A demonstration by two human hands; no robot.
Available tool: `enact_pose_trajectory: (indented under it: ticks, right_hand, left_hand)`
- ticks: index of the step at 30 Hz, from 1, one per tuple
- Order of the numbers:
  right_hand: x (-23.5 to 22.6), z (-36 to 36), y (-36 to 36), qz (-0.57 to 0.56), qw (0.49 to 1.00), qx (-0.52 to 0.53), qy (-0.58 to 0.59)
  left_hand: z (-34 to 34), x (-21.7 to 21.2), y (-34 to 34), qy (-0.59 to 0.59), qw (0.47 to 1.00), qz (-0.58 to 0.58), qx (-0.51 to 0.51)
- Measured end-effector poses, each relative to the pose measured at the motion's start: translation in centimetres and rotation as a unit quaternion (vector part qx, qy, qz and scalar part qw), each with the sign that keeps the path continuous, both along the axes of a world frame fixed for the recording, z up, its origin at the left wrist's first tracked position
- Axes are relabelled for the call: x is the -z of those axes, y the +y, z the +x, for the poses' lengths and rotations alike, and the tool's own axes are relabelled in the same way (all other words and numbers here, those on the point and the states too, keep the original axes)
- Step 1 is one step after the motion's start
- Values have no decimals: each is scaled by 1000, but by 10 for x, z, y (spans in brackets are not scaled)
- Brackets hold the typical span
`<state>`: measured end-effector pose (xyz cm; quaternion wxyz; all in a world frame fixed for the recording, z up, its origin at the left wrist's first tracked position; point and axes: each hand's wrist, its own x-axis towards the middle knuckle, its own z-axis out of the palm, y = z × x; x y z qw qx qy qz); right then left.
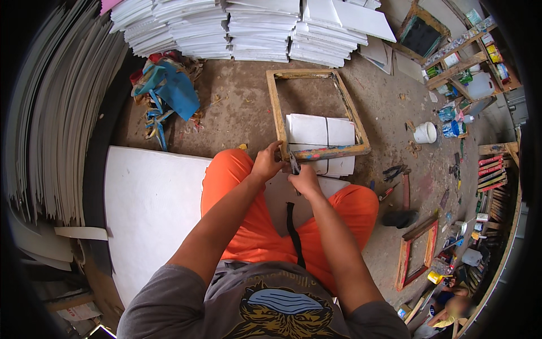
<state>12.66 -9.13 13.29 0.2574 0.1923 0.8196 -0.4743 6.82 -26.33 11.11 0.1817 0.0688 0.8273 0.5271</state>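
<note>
A worn wooden frame [276, 107] lies in front of my knees, its near bar smeared with paint. My left hand [267, 163] is closed on its near left corner, with fingertips against the wood. My right hand [305, 181] grips a grey metal tool that looks like pliers [294, 164]; its jaws meet the frame close to that same corner. Under the near bar rests a bundle of white paper [324, 131] tied with a dark band. Whatever the jaws pinch is too small to make out.
Stacks of white sheets [262, 28] line the back. Blue cloth [175, 93] lies at left, beside a white board [152, 192]. On the right floor are another pair of pliers [393, 172], a hammer [406, 192], a red frame [402, 263] and a white bucket [425, 133]. A person [454, 305] sits lower right.
</note>
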Motion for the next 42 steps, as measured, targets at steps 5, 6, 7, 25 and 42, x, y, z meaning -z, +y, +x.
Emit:
enact_pose_trajectory:
  ticks: [5,6,7,25,42]
  right_hand:
    - [0,17,5,-150,978,137,35]
    - [-1,20,14,-192,963,191,12]
    - [-5,22,24,-235,943,236,-13]
    - [-49,25,16,-106,985,5,-138]
    - [-66,-41,3,230,927,-268,-126]
  left_hand:
    - [1,-17,1,-50,998,36,-24]
    - [-1,-4,3,-35,997,51,-34]
    - [-2,15,-1,-18,996,64,-51]
    - [-10,-4,2,-265,915,229,-200]
    - [-16,27,4,-250,928,198,-195]
